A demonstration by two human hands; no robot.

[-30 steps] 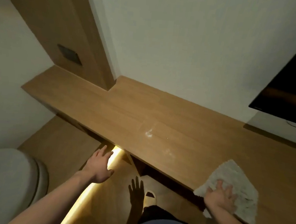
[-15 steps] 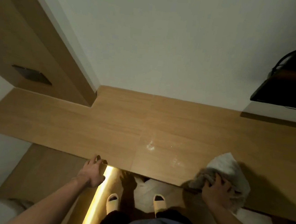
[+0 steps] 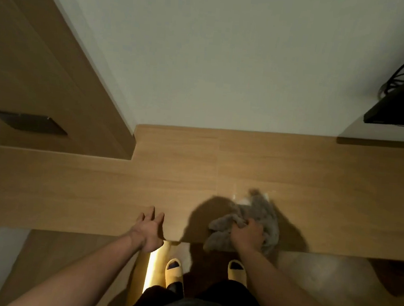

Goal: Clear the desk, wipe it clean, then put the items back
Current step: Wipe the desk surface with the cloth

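A long wooden desk (image 3: 94,187) runs across the view against a white wall. A crumpled grey cloth (image 3: 261,215) lies on it near the front edge, right of centre. My right hand (image 3: 247,236) grips the bunched near part of the cloth, fingers curled into it. A faint wet smear shows at the cloth's far tip. My left hand (image 3: 149,229) rests on the desk's front edge with fingers spread and straight, holding nothing.
A wooden wall panel (image 3: 43,76) with a dark plate (image 3: 28,122) rises at the desk's back left. A black wall-mounted screen (image 3: 403,105) with cables hangs at the upper right. Below are my feet in yellow slippers (image 3: 174,273) and a lit strip (image 3: 151,269).
My right hand bunched the flat cloth and slid it left along the desk over the white smudge. My left hand rose from below onto the desk edge. The view shifted to face the desk squarely.
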